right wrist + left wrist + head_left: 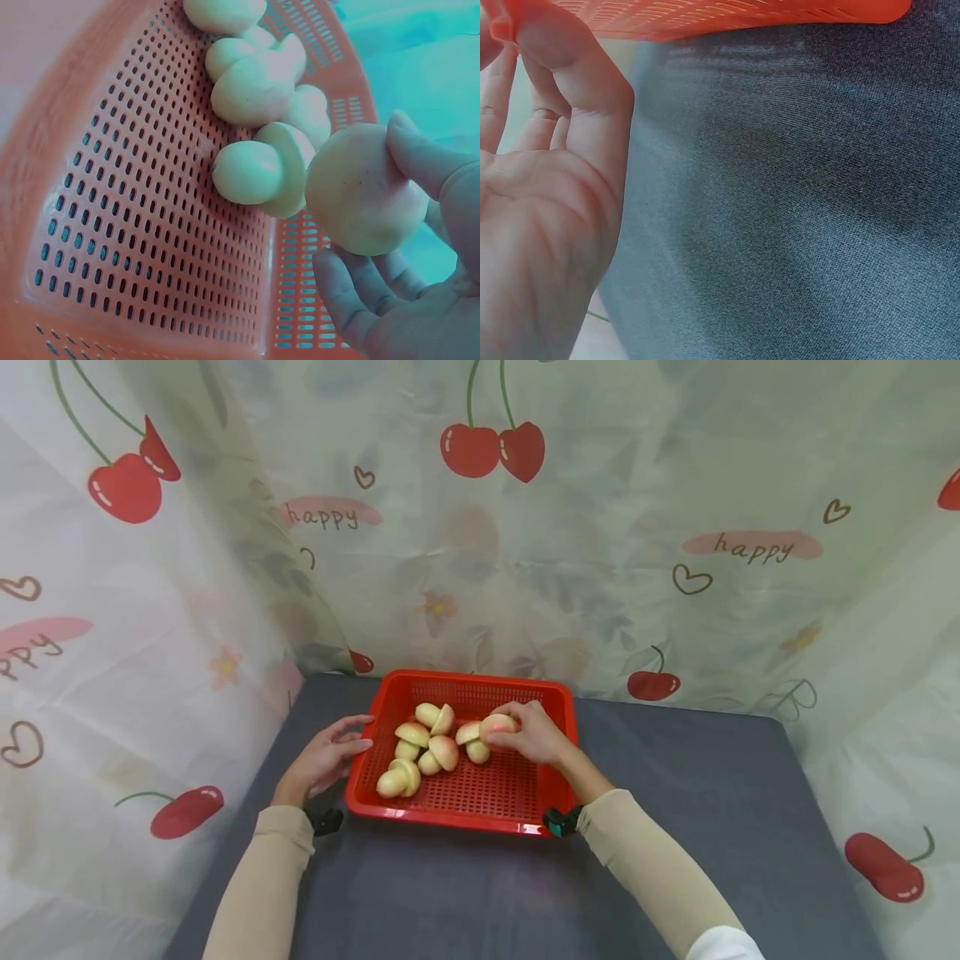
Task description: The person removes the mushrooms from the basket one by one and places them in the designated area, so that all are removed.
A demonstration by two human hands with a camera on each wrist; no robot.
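Note:
A shallow red plastic basket [465, 821] with a slotted bottom stands on the dark cloth. My right hand [536, 733] pinches a mushroom [364, 191] with a rounded cream and pink cap, above the right part of the basket; its stem is hidden. Right beside it lies another mushroom [474, 745]. Several more pale mushrooms, one with a pinkish cap [442, 752], lie in the basket's left half. At the basket's left side, my left hand [327, 753] grips the rim between thumb and fingers, as the left wrist view shows [562, 172].
Dark grey cloth [675, 827] covers the table around the basket. Behind and at both sides hangs a pale curtain [585, 627] printed with cherries, hearts and the word happy. The basket's far wall stands close to the back curtain.

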